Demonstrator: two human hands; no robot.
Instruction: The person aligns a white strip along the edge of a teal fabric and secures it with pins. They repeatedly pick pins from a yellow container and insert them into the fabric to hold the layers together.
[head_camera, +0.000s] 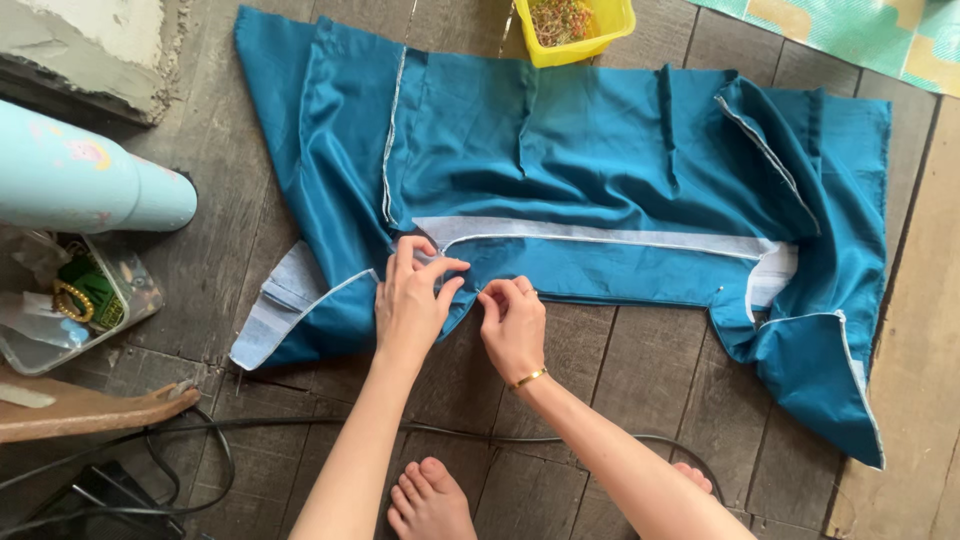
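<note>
Teal fabric (600, 190), thin, soft and probably slippery, lay spread on the plank floor (620, 370). Left hand (412, 300) and right hand (513, 322) both pinched its near folded edge by the white facing strip (600, 238); best gripped there. Yellow tub (580, 28) at the far edge.

one teal cloth (600, 150), one yellow tub (610, 25), two hands (415, 300), one bottle (80, 175)

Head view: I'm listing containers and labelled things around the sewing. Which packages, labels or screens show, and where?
Yellow tub: top edge, above the teal fabric; rectangular, holds mixed scraps.
Clear plastic box: far left on the floor; rectangular, green and gold items inside.
Pale blue bottle: left, lying above the box; small pastel sticker.
No screens or signs.
</note>
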